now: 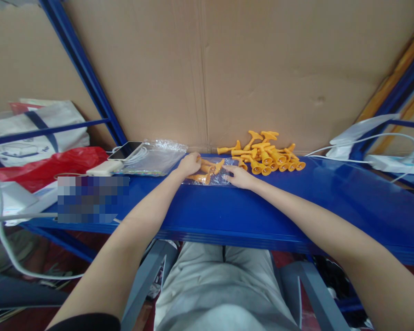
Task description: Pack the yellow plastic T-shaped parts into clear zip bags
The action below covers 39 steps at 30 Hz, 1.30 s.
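Observation:
A small clear plastic bag [216, 177] with a few orange plastic parts inside lies on the blue shelf [227, 211]. My left hand [189, 164] grips the bag's left end, fingers curled over the orange parts. My right hand [239, 177] pinches the bag's right edge. Just beyond my right hand lies a loose pile of orange T-shaped plastic parts [265, 154], against the cardboard back wall.
A stack of clear bags [157, 156], a phone [126, 150] and a white charger [103, 168] with cables sit to the left. A red bag [51, 165] and a white tote [37, 133] lie further left. White cables and a power strip [389, 162] are at right.

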{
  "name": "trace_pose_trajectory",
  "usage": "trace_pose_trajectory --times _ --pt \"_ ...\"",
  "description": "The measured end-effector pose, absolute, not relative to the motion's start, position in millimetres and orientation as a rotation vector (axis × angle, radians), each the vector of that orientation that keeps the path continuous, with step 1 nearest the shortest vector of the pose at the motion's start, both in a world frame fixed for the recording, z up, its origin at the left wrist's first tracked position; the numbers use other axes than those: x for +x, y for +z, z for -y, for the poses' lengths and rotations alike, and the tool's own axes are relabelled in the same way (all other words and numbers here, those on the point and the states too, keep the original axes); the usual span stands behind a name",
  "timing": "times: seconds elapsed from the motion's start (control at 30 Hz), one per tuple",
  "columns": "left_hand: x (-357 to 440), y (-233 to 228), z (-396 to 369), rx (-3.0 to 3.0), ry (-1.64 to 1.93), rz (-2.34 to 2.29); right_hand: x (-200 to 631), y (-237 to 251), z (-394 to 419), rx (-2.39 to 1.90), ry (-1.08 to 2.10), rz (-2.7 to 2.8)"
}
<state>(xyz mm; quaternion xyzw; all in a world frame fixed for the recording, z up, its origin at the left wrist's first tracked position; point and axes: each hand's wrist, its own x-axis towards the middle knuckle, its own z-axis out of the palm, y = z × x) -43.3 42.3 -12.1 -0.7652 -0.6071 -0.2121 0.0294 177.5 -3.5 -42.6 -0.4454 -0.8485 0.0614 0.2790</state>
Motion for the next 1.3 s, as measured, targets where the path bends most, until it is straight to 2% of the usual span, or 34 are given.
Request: trace_pose_trajectory --times 0.23,0.37,0.73,0.97,1.1,1.3 --pt "-46 -14 -46 -2.514 -0.592 1.800 176 -37 8 -1.176 0.033 2.368" --pt "-47 -19 -52 -2.581 -0.552 1.807 173 -33 13 -0.983 -0.044 2.443" --pt "-47 -20 -54 -2.621 -0.474 1.928 161 -30 14 -0.740 0.272 2.576" --pt "-45 -22 -52 -2.562 -0.471 1.991 155 -37 13 -1.090 0.107 2.494" --pt "-46 -22 -52 -2.581 -0.489 1.947 157 -42 11 -1.008 0.130 2.471" --pt "-43 -10 -37 -2.596 -0.265 1.947 162 -49 0 -0.884 0.194 2.277"
